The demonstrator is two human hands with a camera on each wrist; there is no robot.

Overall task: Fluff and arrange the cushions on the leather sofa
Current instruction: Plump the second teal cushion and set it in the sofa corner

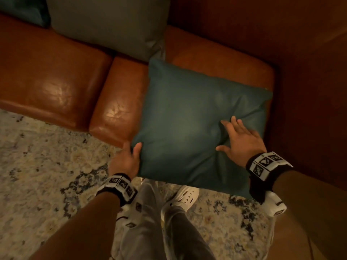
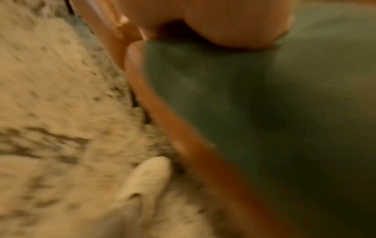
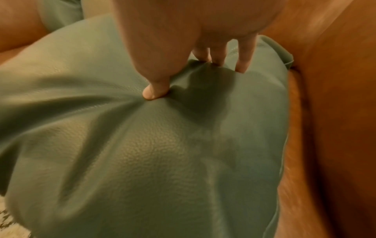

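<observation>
Both hands meet the teal cushion (image 1: pixel 189 117): left hand (image 1: pixel 125 160) grips its edge, fingers hidden; right hand (image 1: pixel 242 139) presses flat.

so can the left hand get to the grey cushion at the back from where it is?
Probably yes, but not right away. The left hand is gripping the near-left edge of the teal cushion. The bare sofa seat between it and the grey cushion leaves the way free once it lets go.

Our right hand (image 3: pixel 183 40) presses on the teal cushion (image 3: pixel 152 161).
We see the thumb and fingertips (image 3: pixel 243 67) sink into its wrinkled leather; the brown sofa (image 3: pixel 335 112) lies just beside the cushion.
</observation>
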